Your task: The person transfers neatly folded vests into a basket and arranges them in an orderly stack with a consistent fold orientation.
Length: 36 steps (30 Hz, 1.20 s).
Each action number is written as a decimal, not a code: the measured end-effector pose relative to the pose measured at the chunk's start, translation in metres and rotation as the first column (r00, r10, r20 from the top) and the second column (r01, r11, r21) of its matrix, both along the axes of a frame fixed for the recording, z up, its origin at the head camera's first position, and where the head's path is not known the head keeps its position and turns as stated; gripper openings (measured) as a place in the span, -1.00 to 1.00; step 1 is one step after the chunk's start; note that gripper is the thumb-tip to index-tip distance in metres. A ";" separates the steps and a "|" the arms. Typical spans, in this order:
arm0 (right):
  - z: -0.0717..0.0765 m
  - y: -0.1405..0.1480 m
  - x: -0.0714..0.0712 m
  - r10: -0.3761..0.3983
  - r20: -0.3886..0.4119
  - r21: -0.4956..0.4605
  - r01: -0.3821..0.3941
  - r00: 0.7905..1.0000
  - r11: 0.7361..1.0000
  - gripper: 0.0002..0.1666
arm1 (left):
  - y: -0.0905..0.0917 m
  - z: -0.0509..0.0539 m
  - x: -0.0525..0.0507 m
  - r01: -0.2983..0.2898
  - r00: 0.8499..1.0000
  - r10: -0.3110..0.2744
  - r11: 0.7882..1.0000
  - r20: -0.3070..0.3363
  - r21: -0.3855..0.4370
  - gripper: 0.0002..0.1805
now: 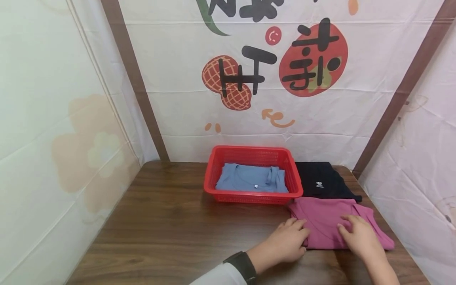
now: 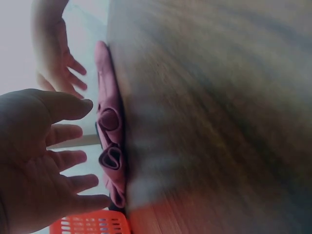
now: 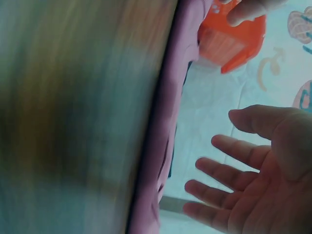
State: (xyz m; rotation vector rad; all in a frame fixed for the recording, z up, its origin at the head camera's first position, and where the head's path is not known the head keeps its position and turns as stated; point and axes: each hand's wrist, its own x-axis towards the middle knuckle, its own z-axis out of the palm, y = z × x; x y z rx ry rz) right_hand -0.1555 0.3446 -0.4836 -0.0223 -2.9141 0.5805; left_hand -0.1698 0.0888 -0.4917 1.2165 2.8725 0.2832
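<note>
When handling folded pink shirt point(image 1: 329, 221), expect light, soft, likely floppy feel; best scoop under both side edges; note left hand point(image 1: 289, 242), right hand point(image 1: 360, 238) fingers apart, clamped on nothing.

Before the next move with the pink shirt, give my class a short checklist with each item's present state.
1. Left hand free: ok, gripping nothing.
2. Right hand free: ok, gripping nothing.
3. Pink shirt within reach: ok, both hands are at it.
4. Pink shirt gripped: not ok, neither hand holds it.
5. Red basket upright: ok, blue shirt inside.
6. Pink shirt's underside smooth: cannot tell, hidden.
</note>
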 end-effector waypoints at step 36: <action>-0.023 0.076 -0.023 0.020 0.179 0.179 -0.053 0.984 0.982 -0.38 | 0.020 0.002 -0.015 0.043 0.998 -0.049 0.988 -0.038 -0.151 -0.61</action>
